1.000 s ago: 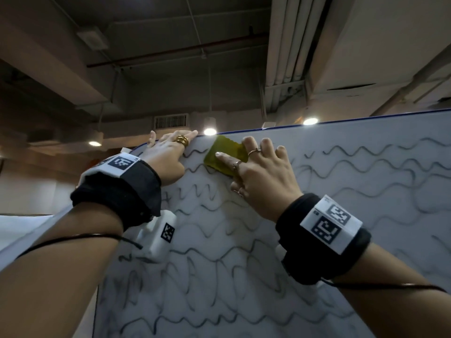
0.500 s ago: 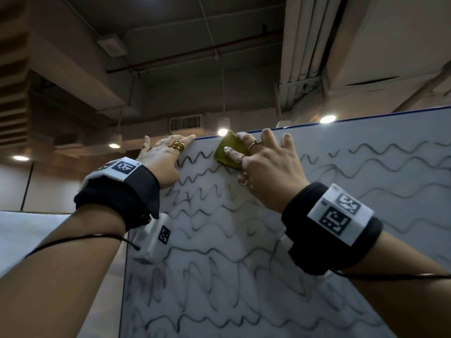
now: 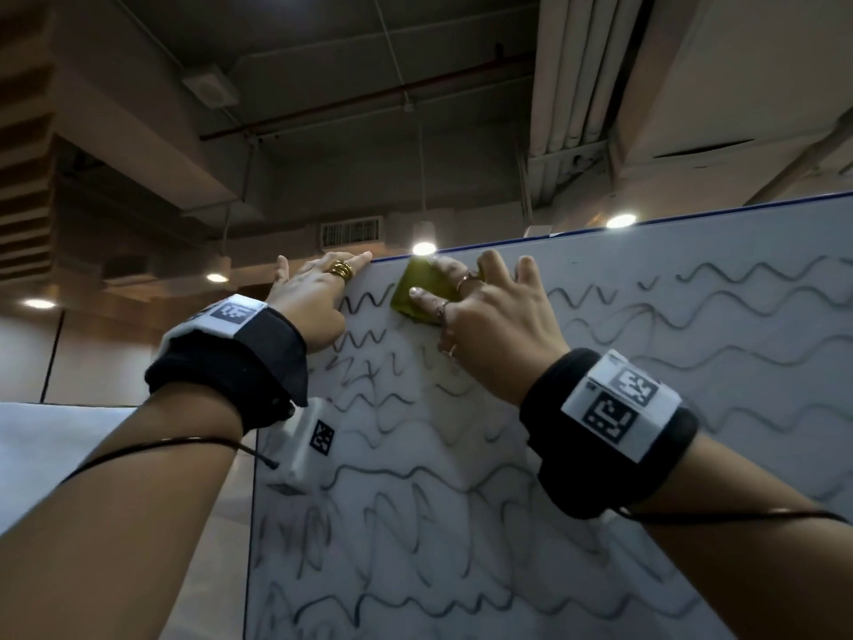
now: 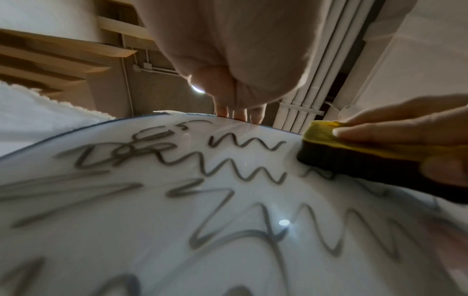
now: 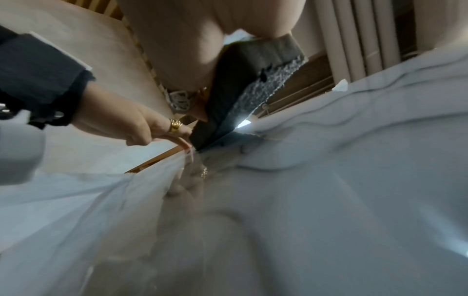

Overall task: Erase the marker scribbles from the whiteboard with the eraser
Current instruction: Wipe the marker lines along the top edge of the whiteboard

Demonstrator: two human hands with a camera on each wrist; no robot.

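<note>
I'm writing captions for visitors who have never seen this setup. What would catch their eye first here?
Black wavy marker scribbles cover nearly the whole whiteboard. Near its top edge, the right hand presses a yellow eraser flat against the board. Beside it, the left hand, wearing a gold ring, rests at the board's top left corner.

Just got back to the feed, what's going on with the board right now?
A person is wiping marker scribbles off a whiteboard. The right hand presses a yellow eraser flat against the board just below its top edge, near the top left corner. The left hand rests on that corner, fingertips at the edge, apparently steadying the board. Only a faint smudged patch below the eraser looks wiped; wavy black lines cover nearly everything else, so most of the job remains.
</note>
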